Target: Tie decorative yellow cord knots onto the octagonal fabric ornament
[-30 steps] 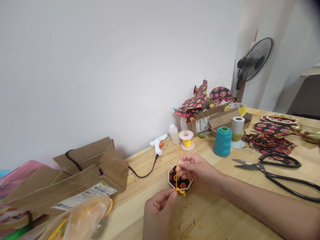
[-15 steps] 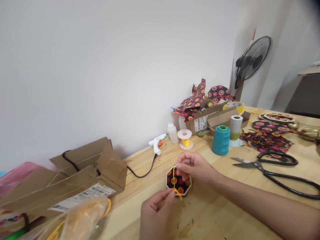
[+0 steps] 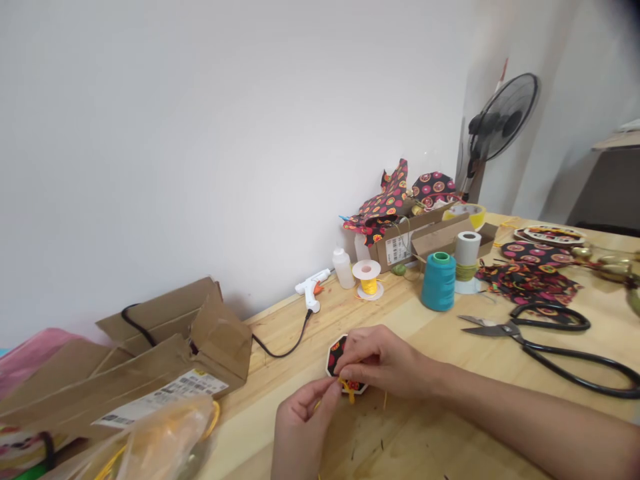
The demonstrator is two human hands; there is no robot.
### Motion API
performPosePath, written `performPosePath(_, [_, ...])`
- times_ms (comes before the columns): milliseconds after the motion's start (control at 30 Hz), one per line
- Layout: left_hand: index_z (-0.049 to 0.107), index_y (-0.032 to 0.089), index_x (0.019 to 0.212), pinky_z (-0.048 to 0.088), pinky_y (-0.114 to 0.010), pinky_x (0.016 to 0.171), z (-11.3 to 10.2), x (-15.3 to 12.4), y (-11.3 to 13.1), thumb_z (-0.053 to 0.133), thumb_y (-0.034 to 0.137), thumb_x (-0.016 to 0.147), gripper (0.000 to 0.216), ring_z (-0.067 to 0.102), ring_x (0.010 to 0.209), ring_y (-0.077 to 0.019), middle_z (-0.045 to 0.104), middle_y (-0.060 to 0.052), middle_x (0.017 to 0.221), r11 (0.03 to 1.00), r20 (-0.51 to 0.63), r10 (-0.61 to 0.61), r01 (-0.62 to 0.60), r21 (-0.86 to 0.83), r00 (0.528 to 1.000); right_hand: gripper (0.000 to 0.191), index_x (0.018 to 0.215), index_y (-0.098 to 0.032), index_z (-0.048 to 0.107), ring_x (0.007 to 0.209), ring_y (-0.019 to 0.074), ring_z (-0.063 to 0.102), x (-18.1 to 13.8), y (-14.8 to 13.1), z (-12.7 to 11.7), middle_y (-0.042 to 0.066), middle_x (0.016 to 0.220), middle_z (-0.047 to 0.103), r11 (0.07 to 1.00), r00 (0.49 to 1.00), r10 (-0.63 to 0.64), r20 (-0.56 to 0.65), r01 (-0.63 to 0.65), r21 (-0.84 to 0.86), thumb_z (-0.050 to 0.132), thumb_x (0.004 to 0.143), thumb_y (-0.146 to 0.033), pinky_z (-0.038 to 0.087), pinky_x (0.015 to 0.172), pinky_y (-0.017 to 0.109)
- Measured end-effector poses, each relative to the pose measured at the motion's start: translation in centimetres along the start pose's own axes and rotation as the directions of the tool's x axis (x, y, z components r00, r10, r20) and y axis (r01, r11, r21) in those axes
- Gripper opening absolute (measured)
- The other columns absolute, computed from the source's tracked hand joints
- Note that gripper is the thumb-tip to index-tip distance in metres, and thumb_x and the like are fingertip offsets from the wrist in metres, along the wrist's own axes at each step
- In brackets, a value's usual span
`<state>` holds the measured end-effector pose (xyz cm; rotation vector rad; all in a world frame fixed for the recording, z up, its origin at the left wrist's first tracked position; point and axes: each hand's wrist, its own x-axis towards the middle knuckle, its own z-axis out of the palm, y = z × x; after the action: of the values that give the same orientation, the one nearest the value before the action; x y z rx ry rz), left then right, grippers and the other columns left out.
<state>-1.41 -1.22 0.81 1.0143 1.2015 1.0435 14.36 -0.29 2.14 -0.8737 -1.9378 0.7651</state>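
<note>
An octagonal piece (image 3: pixel 335 354) with a pale rim and dark, fruit-patterned fabric lies on the table in front of me. Yellow cord (image 3: pixel 351 395) is gathered in a small loop or knot at its near edge. My left hand (image 3: pixel 309 410) pinches the cord between thumb and forefinger at the piece's lower left. Just to the right, my right hand (image 3: pixel 383 363) is closed over the piece, thumb and fingertips pinched at the same cord. Its fingers cover much of the fabric. A loose yellow strand hangs down below the right hand.
Large black-handled scissors (image 3: pixel 517 330) lie to the right, near a teal thread cone (image 3: pixel 439 283). Beyond my hands are a yellow cord spool (image 3: pixel 369 285), a white bottle (image 3: pixel 343 268) and a glue gun (image 3: pixel 312 293). A cardboard box (image 3: pixel 220 347) stands left.
My right hand has come down from the top of the piece to my left hand at the cord. The upright strand it held stretched no longer shows. The view has shifted slightly.
</note>
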Motion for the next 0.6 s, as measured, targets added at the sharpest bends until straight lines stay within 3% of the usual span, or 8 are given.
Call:
performPosePath(200, [0.067, 0.015, 0.076, 0.044, -0.019, 0.053, 0.15, -0.34, 0.00, 0.069, 0.032, 0.052, 0.029, 0.058, 0.052, -0.0134, 0.064, 0.000, 0.048, 1.000, 0.021, 0.007, -0.008, 0.020, 1.000, 0.018, 0.074, -0.016, 0.065, 0.053, 0.0072, 0.044, 0.09, 0.34, -0.11, -0.001, 0.056, 0.050, 0.996, 0.997, 0.031, -0.075, -0.037, -0.087, 0.052, 0.075, -0.027, 0.033, 0.047, 0.017])
performPosePath(367, [0.069, 0.014, 0.067, 0.045, -0.021, 0.059, 0.31, -0.37, 0.16, 0.071, 0.029, 0.048, 0.023, 0.061, 0.062, -0.0176, 0.067, -0.003, 0.055, 0.997, -0.026, 0.068, -0.067, 0.050, 0.997, 0.015, 0.067, -0.014, 0.064, 0.052, 0.0066, 0.044, 0.08, 0.07, -0.14, -0.002, 0.056, 0.049, 0.992, 0.991, 0.047, -0.128, -0.062, -0.114, 0.055, 0.072, -0.027, 0.033, 0.047, 0.016])
performPosePath(600, [0.069, 0.014, 0.067, 0.046, -0.021, 0.059, 0.09, -0.15, 0.30, 0.070, 0.028, 0.050, 0.022, 0.061, 0.063, -0.0177, 0.070, -0.005, 0.062, 0.996, 0.002, 0.060, -0.060, 0.072, 0.998, 0.017, 0.064, -0.014, 0.063, 0.050, 0.0061, 0.044, 0.13, -0.23, 0.09, -0.001, 0.056, 0.051, 0.989, 0.973, 0.136, -0.184, -0.144, -0.026, 0.055, 0.072, -0.026, 0.033, 0.045, 0.015])
